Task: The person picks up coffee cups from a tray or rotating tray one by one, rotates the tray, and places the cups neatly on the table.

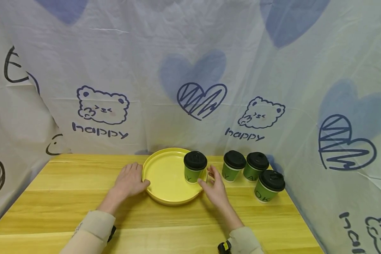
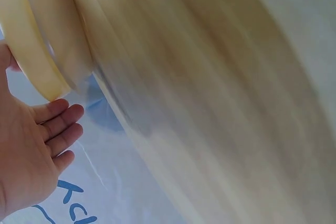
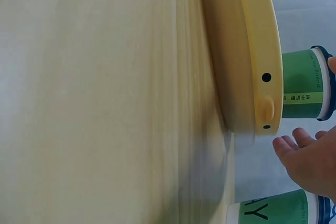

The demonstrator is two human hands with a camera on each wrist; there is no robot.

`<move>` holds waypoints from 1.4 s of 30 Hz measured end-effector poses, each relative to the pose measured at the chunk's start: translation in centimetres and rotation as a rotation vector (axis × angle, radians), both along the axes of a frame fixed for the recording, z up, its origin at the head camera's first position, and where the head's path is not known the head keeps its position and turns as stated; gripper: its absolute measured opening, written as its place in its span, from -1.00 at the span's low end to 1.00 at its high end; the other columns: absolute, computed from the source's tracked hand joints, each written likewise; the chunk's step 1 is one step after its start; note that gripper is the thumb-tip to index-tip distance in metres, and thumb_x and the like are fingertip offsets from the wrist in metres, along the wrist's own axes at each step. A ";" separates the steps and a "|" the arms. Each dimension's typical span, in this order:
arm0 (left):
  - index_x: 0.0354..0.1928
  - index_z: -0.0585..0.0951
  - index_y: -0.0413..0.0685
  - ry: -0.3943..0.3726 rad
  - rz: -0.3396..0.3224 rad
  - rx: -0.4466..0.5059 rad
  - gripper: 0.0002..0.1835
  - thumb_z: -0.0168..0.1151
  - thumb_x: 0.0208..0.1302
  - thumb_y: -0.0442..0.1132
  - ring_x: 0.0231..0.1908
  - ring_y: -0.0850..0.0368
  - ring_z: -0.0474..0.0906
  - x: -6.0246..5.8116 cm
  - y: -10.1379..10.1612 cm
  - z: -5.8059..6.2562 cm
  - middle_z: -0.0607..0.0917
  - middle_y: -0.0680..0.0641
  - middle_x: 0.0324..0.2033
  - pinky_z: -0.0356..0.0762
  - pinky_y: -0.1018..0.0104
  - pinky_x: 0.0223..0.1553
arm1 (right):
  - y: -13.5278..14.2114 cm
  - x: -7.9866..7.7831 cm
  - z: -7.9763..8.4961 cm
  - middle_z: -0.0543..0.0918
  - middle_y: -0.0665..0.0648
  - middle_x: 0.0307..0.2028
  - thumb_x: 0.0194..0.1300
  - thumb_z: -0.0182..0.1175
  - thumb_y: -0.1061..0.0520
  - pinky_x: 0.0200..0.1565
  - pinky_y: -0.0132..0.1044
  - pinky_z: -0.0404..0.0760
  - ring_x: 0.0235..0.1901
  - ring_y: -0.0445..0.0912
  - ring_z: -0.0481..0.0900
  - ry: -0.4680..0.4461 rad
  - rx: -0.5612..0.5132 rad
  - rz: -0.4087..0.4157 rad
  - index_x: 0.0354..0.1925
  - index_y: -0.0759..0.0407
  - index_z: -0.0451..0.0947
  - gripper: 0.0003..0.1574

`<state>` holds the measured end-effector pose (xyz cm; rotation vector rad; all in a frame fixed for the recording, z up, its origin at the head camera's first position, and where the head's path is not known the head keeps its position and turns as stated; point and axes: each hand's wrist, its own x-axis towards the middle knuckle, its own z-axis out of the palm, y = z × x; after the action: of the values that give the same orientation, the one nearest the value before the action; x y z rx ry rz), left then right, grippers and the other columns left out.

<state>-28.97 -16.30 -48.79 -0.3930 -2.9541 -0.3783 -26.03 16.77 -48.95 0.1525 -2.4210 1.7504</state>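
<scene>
A round yellow tray with a raised rim lies on the wooden table. Near its right side stands an upright green paper cup with a black lid. My left hand is at the tray's left edge, its thumb by the rim; the left wrist view shows the fingers loosely extended beside the yellow wall. Close to the cup and the tray's right rim is my right hand, fingers spread and not curled round anything. Whether its thumb touches the cup, I cannot tell.
Right of the tray stand three more lidded green cups: one nearest the tray, one behind, and one marked OK nearer the table's right edge. A printed white cloth hangs behind the wooden table and at both sides.
</scene>
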 end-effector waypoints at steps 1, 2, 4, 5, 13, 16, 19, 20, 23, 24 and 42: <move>0.14 0.47 -0.46 0.005 -0.003 -0.006 -0.30 0.24 0.22 0.06 0.16 -0.37 0.42 0.0 -0.1 0.0 0.55 -0.36 0.02 0.32 -0.25 0.36 | -0.1 -0.1 0.0 0.30 0.38 0.48 0.38 0.32 0.16 0.49 0.15 0.27 0.47 0.27 0.25 -0.002 -0.009 0.001 0.59 0.36 0.02 0.02; 0.13 0.47 -0.46 0.010 -0.005 -0.013 -0.30 0.24 0.21 0.07 0.16 -0.36 0.42 0.0 -0.1 -0.1 0.54 -0.36 0.01 0.32 -0.24 0.36 | -0.1 -0.2 0.0 0.29 0.38 0.49 0.37 0.33 0.17 0.50 0.14 0.25 0.48 0.27 0.24 -0.002 -0.019 0.004 0.59 0.36 0.01 0.04; 0.12 0.47 -0.44 0.015 -0.008 -0.022 -0.31 0.24 0.20 0.08 0.14 -0.35 0.42 0.0 -0.1 -0.1 0.54 -0.35 0.00 0.32 -0.23 0.36 | -0.3 -0.4 0.0 0.25 0.38 0.51 0.35 0.35 0.16 0.52 0.12 0.21 0.50 0.27 0.21 -0.001 -0.033 0.011 0.60 0.35 -0.02 0.09; 0.12 0.47 -0.44 0.017 -0.010 -0.026 -0.31 0.24 0.20 0.08 0.14 -0.34 0.42 0.0 -0.2 -0.2 0.54 -0.34 0.00 0.32 -0.23 0.36 | -0.3 -0.5 0.0 0.23 0.38 0.52 0.34 0.37 0.16 0.53 0.11 0.19 0.51 0.27 0.20 -0.001 -0.039 0.014 0.61 0.35 -0.04 0.11; 0.16 0.45 -0.47 0.008 -0.029 -0.033 -0.27 0.24 0.21 0.08 0.12 -0.34 0.41 0.1 -0.1 0.0 0.53 -0.36 0.02 0.30 -0.25 0.37 | -1.0 -1.6 -0.3 0.17 0.44 0.54 0.20 0.51 0.17 0.54 0.06 0.17 0.52 0.29 0.18 0.002 -0.060 0.003 0.61 0.38 -0.08 0.29; 0.16 0.45 -0.47 0.009 -0.031 -0.037 -0.27 0.23 0.22 0.08 0.12 -0.34 0.41 0.1 -0.1 0.0 0.53 -0.36 0.02 0.29 -0.25 0.37 | -1.3 -2.1 -0.2 0.16 0.43 0.54 0.17 0.54 0.16 0.55 0.04 0.16 0.52 0.28 0.18 -0.017 -0.072 -0.008 0.62 0.36 -0.09 0.34; 0.15 0.45 -0.47 0.014 -0.031 -0.040 -0.28 0.23 0.22 0.08 0.13 -0.34 0.41 0.1 -0.1 0.0 0.52 -0.36 0.01 0.28 -0.25 0.38 | -1.5 -2.4 -0.2 0.17 0.45 0.53 0.15 0.56 0.16 0.55 0.04 0.17 0.51 0.29 0.19 -0.019 -0.072 -0.016 0.61 0.37 -0.10 0.36; 0.14 0.45 -0.47 0.017 -0.031 -0.038 -0.28 0.23 0.21 0.08 0.12 -0.34 0.41 0.1 -0.1 -0.1 0.52 -0.36 0.01 0.28 -0.25 0.38 | -1.5 -2.6 -0.2 0.18 0.45 0.53 0.14 0.56 0.16 0.55 0.04 0.17 0.51 0.29 0.20 -0.018 -0.070 -0.018 0.61 0.38 -0.09 0.36; 0.12 0.46 -0.46 0.028 -0.032 -0.038 -0.28 0.23 0.20 0.09 0.10 -0.34 0.41 0.1 -0.1 -0.2 0.52 -0.36 -0.01 0.30 -0.24 0.37 | -1.6 -2.9 -0.3 0.21 0.46 0.51 0.13 0.56 0.18 0.54 0.05 0.19 0.50 0.31 0.22 -0.010 -0.060 -0.026 0.60 0.39 -0.07 0.34; 0.12 0.46 -0.46 0.030 -0.033 -0.036 -0.28 0.24 0.19 0.09 0.10 -0.33 0.41 0.2 -0.1 -0.2 0.52 -0.35 -0.02 0.30 -0.24 0.36 | -1.7 -3.0 -0.3 0.22 0.46 0.50 0.12 0.56 0.18 0.53 0.05 0.21 0.49 0.31 0.23 -0.009 -0.055 -0.031 0.60 0.39 -0.05 0.33; 0.12 0.46 -0.47 0.040 -0.033 -0.040 -0.30 0.22 0.20 0.07 0.10 -0.33 0.41 0.3 -0.1 -0.2 0.52 -0.35 -0.02 0.31 -0.24 0.35 | -2.6 -3.5 -0.3 0.38 0.39 0.42 0.10 0.58 0.17 0.45 0.10 0.37 0.40 0.28 0.39 0.024 -0.020 -0.066 0.52 0.32 0.17 0.18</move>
<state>-28.71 -16.38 -49.03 -0.4499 -2.9234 -0.3126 -29.53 14.13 -49.29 0.0898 -2.3633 1.7337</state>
